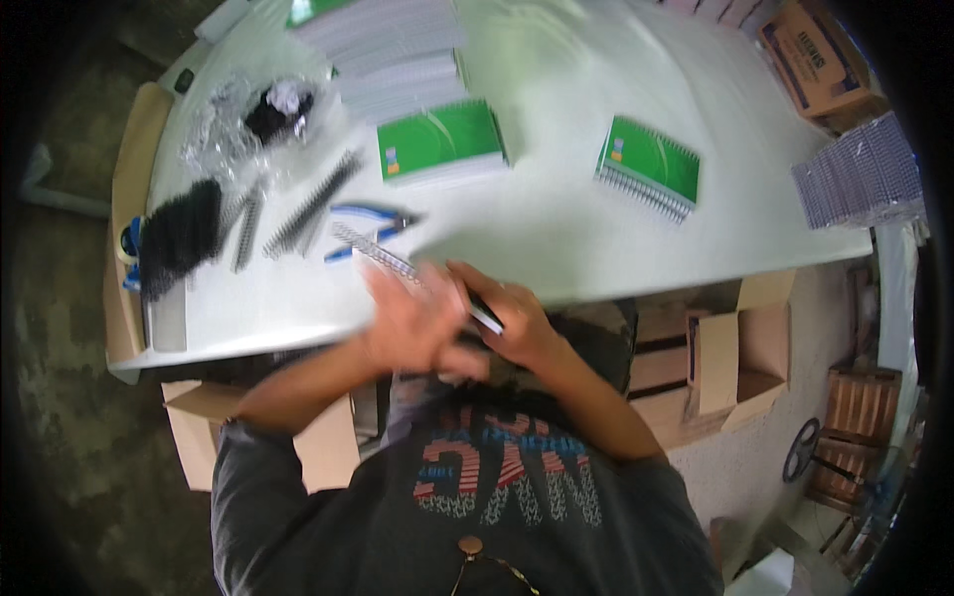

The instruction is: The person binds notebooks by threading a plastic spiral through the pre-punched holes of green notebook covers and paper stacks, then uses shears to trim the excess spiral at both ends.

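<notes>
At the worktop's (556, 248) near edge, both hands met over a wire binding coil (383, 253). The left hand (412, 323) was blurred, its grip unreadable; the right hand (512, 323) was clamped on a thin dark-and-white piece (485, 316). The coil looked light, springy and easily bent, best held along its spine.

A big white table (556, 238) holds lots of things. Two green notebooks lie flat on it — one in the middle (440, 141), one further right (650, 165). Blue pliers (370, 221) sit near long black wire spirals (310, 204). A dark pile of spirals (179, 236) rests at the left — beside crinkly clear bags (231, 127). Grey paper stacks (393, 50) sit at the back.
</notes>
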`<state>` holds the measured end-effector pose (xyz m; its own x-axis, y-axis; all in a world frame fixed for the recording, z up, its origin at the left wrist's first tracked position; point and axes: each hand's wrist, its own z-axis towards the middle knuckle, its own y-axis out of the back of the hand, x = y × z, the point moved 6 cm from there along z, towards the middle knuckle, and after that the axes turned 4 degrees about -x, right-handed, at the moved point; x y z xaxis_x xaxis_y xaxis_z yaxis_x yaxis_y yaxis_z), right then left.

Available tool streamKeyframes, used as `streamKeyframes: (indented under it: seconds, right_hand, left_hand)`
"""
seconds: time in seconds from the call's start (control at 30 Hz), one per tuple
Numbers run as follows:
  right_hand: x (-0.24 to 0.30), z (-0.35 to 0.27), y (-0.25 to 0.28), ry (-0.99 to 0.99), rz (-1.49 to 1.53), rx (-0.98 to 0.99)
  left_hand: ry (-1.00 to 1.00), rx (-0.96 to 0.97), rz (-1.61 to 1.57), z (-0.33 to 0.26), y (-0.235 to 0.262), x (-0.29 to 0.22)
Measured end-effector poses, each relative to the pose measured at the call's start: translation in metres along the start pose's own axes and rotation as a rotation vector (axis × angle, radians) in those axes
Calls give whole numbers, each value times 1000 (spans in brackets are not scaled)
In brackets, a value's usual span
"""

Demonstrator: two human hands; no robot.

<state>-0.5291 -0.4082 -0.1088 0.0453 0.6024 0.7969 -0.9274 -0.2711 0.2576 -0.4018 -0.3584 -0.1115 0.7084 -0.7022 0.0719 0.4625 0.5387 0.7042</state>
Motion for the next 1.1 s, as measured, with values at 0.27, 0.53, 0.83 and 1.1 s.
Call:
streamKeyframes:
  seconds: [0.27,0.53,0.83,1.1]
  right_hand:
    - [-9,1,-1,-42,63,-16]
    - [-4,-4,-1,-25,29,26]
    - [58,38,24,49,-439,294]
    - [27,38,52,-403,-96,50]
  left_hand:
    - [-83,142,-147,-20,-17,-29]
    - [99,261,-419,-18,-25,-40]
    - [1008,374,-1001,57,13,7]
    - [1232,-165,-1193,44,-6,26]
